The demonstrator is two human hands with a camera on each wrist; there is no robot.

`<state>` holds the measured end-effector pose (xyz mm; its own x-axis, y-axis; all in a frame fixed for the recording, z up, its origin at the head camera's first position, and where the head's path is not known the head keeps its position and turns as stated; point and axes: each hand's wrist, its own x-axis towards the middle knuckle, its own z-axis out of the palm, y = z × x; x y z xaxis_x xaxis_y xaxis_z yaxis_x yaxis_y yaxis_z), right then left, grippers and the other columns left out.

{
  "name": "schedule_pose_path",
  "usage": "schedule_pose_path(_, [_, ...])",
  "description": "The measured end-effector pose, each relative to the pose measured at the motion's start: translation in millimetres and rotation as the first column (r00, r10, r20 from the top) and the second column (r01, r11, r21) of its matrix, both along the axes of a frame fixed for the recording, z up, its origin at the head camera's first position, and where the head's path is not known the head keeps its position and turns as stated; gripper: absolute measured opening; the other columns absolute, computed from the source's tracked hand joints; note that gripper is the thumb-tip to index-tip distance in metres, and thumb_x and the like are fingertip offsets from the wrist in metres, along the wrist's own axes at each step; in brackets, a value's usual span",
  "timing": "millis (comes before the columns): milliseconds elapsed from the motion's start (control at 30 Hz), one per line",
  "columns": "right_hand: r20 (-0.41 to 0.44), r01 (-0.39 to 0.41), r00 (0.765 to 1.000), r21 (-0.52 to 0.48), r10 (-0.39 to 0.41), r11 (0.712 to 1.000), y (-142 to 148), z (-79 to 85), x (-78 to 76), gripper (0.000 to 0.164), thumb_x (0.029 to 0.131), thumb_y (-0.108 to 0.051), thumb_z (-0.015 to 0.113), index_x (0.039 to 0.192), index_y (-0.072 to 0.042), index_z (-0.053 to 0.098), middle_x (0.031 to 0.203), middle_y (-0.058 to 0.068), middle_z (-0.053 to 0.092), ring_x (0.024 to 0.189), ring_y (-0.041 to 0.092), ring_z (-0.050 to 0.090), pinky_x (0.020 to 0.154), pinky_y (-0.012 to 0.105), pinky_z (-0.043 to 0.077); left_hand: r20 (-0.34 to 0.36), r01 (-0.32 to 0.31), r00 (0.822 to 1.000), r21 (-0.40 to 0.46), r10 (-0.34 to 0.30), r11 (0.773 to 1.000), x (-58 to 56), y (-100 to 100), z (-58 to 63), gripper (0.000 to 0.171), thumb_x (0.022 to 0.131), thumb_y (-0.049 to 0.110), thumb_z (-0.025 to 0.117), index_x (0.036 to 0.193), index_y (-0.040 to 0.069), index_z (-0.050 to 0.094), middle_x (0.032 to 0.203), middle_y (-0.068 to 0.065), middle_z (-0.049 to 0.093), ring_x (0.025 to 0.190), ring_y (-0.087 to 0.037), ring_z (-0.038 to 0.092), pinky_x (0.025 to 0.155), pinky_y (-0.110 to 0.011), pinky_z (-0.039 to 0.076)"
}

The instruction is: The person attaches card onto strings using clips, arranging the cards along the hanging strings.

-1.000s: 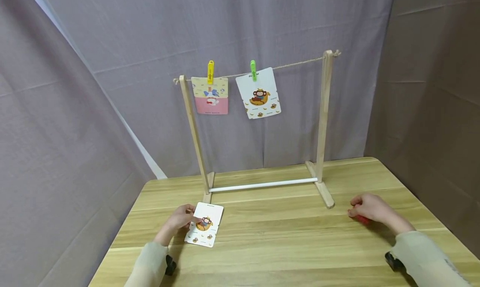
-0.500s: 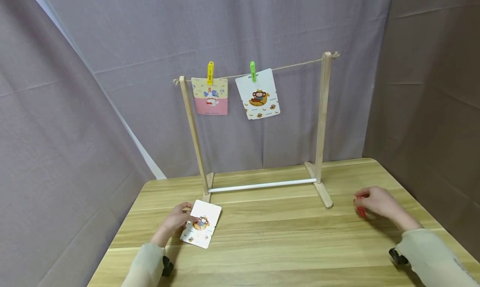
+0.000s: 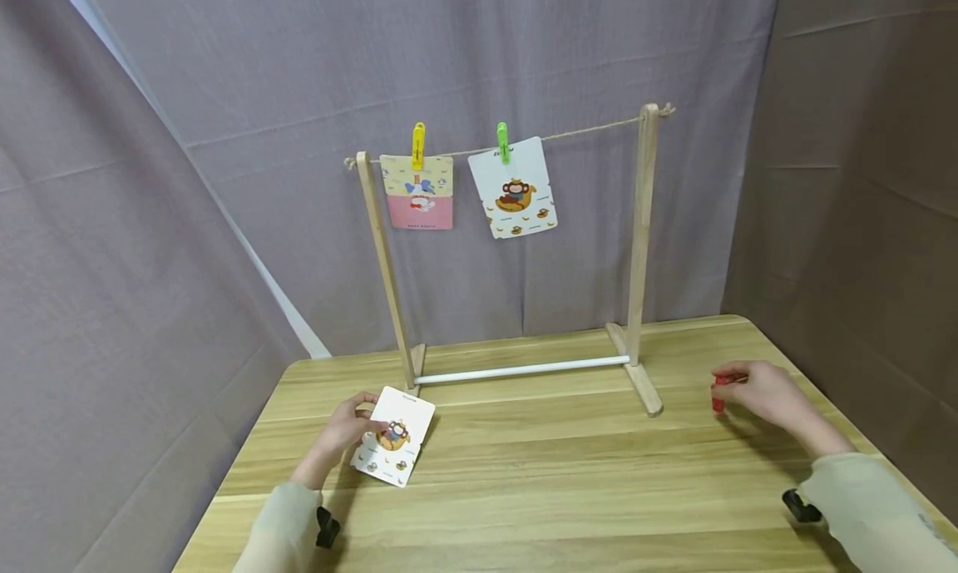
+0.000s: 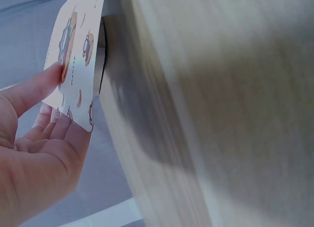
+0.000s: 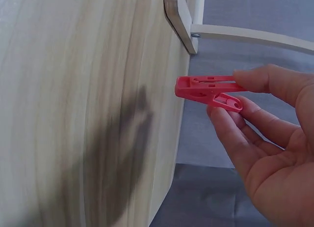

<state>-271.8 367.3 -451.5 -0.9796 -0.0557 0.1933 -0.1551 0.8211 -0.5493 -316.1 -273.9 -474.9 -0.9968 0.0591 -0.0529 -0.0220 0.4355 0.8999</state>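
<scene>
My left hand [image 3: 346,430] pinches a white monkey card [image 3: 393,437] by its left edge and holds it tilted just above the wooden table [image 3: 539,490]; the left wrist view shows the thumb [image 4: 34,89] on the card's [image 4: 76,55] face and fingers behind it. My right hand [image 3: 756,392] pinches a red clothespin [image 3: 719,391] between thumb and fingers above the table's right side; the right wrist view shows the clothespin [image 5: 208,89] closed. Behind stands a wooden rack [image 3: 639,240] with a string holding a pink card [image 3: 417,192] under a yellow clip [image 3: 417,143] and a monkey card [image 3: 515,186] under a green clip [image 3: 503,140].
The rack's white crossbar [image 3: 524,369] and two wooden feet [image 3: 644,383] rest on the table's far half. Grey cloth [image 3: 150,224] hangs behind and on both sides. The string's right half, between the green clip and the right post, carries nothing.
My left hand lifted the card's edge off the table and drew it slightly left. My right hand rose from the table with the red clothespin and moved a little away from me.
</scene>
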Motion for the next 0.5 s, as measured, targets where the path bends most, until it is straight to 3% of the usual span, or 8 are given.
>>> schedule_pose_path(133, [-0.008,-0.002,1.0,-0.006,0.002,1.0,3.3,-0.5,0.5,0.044,0.093,-0.023,0.072,0.12,0.011,0.065,0.102,0.018,0.073,0.095,0.037,0.068,0.083,0.051,0.051,-0.008,0.01,1.0,0.023,-0.01,1.0,-2.2,-3.0,3.6,0.046,0.084,-0.003,0.074,0.125,-0.005,0.052,0.078,-0.004,0.067,0.064,-0.013,0.055,0.052,-0.024,0.036])
schedule_pose_path(367, [-0.011,-0.016,1.0,-0.034,0.016,0.999,9.6,0.1,1.5,0.046,0.093,-0.024,0.072,0.121,0.012,0.064,0.097,0.013,0.075,0.091,0.022,0.067,0.075,0.029,0.049,-0.018,0.014,1.0,0.051,-0.013,0.999,-4.6,-7.3,12.7,0.044,0.087,-0.001,0.073,0.125,-0.005,0.051,0.081,-0.003,0.068,0.066,-0.012,0.058,0.051,-0.023,0.037])
schedule_pose_path(500, [-0.014,-0.005,1.0,-0.027,0.005,1.0,13.0,2.0,1.7,0.047,0.092,-0.025,0.072,0.121,0.011,0.065,0.098,0.014,0.075,0.093,0.027,0.068,0.077,0.034,0.05,-0.024,-0.001,1.0,0.059,0.002,0.998,-7.4,-8.6,19.9,0.044,0.087,-0.001,0.072,0.126,-0.005,0.051,0.085,-0.003,0.069,0.067,-0.01,0.058,0.052,-0.023,0.039])
